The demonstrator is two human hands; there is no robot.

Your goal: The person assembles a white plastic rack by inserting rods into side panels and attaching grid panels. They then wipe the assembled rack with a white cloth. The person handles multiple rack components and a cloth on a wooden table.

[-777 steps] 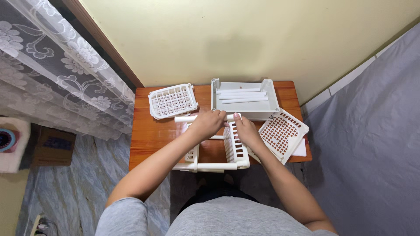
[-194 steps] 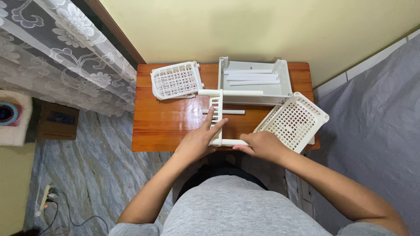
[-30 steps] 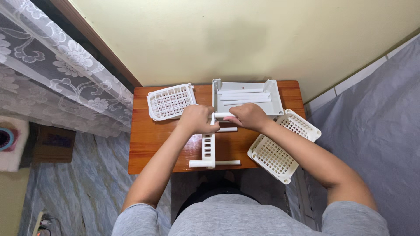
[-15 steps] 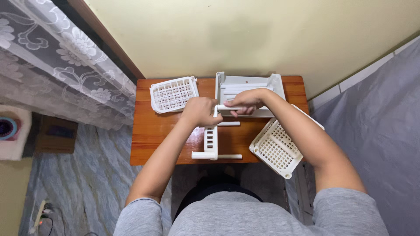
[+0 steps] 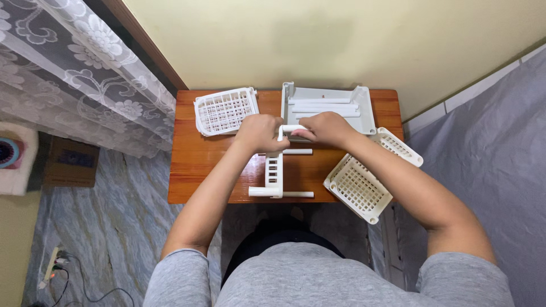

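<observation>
Slippage looks the likeliest trouble; the slotted white side panel (image 5: 273,170) stands on edge on the wooden surface (image 5: 199,165), so an uneven push at its far end could tip it sideways or pop the near tube (image 5: 281,194) out of its socket. Its long axis runs from the person's body toward the wall, tubes crossing it at each end. At the far end the left hand (image 5: 259,133) is clenched round the panel's top corner; the right hand (image 5: 327,127) grasps the far tube (image 5: 291,129). Beyond lies a grey tray (image 5: 367,113) holding spare tubes; lattice baskets (image 5: 225,110) sit to either side.
</observation>
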